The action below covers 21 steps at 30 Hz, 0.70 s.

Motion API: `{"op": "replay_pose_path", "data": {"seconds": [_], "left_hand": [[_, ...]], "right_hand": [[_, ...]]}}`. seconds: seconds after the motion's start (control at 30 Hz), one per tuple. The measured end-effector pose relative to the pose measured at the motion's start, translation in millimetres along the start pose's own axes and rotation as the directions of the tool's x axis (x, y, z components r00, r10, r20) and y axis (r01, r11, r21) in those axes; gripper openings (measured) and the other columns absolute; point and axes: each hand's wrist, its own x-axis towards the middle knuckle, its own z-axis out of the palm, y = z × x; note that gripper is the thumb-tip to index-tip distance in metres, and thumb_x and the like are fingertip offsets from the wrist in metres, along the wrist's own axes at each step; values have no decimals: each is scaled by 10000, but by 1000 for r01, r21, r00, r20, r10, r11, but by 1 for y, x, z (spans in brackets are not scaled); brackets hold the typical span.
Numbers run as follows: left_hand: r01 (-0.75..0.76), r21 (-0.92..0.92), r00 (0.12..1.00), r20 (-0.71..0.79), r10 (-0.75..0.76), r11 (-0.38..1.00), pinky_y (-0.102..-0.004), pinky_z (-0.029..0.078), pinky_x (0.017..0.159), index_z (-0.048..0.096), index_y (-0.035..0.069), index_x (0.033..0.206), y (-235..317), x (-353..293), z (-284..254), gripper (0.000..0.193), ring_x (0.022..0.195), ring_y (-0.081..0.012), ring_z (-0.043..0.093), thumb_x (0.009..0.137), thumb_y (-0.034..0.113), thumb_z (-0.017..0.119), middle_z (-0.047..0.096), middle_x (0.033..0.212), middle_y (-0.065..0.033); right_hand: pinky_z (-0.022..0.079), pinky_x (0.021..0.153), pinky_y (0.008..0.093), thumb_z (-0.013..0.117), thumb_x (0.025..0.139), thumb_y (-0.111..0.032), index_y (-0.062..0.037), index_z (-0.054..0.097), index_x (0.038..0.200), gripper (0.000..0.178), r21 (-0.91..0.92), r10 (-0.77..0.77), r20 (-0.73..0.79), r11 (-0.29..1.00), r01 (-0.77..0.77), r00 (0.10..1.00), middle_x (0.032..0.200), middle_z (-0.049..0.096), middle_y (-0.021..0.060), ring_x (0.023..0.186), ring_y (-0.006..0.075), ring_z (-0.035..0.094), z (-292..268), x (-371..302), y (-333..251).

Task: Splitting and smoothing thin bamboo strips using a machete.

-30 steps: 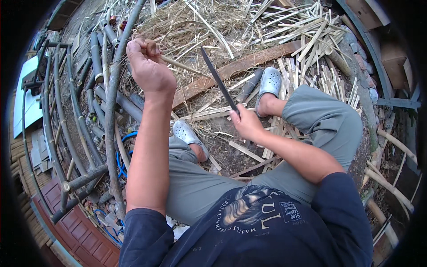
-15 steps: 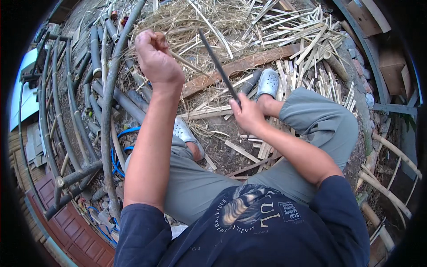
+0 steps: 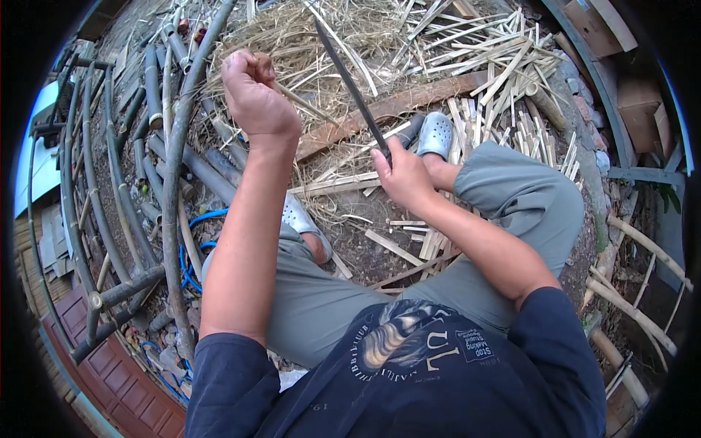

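Note:
My left hand point(image 3: 261, 95), raised at the upper left, is closed in a fist around a thin bamboo strip point(image 3: 305, 102). The strip slants out from the fist toward the lower right. Lower and to the right, my right hand point(image 3: 404, 175) grips a long dark-bladed knife point(image 3: 349, 77), its handle mostly hidden in the fingers. The blade points up and to the left, apart from the strip as seen here. Below the hands lies a brown wooden plank point(image 3: 409, 104) on the ground.
Pale split bamboo strips point(image 3: 511, 66) are heaped at the far right, and shavings point(image 3: 292, 33) pile up at the far middle. Dark bamboo poles point(image 3: 182, 131) stand and lie on the left, near a blue hose point(image 3: 191, 255). My clog-shod feet point(image 3: 437, 135) flank the work area.
The knife in my right hand has shifted slightly up and left, its blade tip now higher. My left hand and the strip have barely moved.

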Motion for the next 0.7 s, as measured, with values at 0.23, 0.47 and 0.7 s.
{"op": "replay_pose_path", "data": {"seconds": [0.23, 0.47, 0.7], "left_hand": [[9, -30, 1000, 25, -8, 1000, -279, 307, 643, 431, 118, 766, -6, 3, 5, 201, 649, -122, 345, 944, 210, 447, 396, 698, 1], [4, 7, 1000, 17, -4, 1000, -284, 300, 640, 423, 125, 757, 2, 0, -1, 197, 642, -126, 345, 931, 216, 443, 361, 681, 7], [23, -25, 998, 57, -22, 999, -289, 303, 641, 407, 124, 732, -5, 4, 4, 206, 631, -130, 336, 921, 203, 427, 355, 668, 2]], "right_hand": [[478, 697, 573, 488, 962, -338, -26, 483, 1017, 317, -98, 142, 248, 988, -121, 958, 769, 639, 275, 749, 478, 628, 36, -20, 26], [453, 617, 556, 496, 972, -324, -20, 470, 977, 305, 39, 59, 57, 997, -62, 997, 749, 632, 258, 704, 461, 621, 7, 0, 0], [479, 686, 555, 492, 960, -326, -2, 498, 1009, 328, -88, 157, 242, 986, -140, 957, 798, 638, 281, 769, 475, 626, 43, -14, 40]]}}
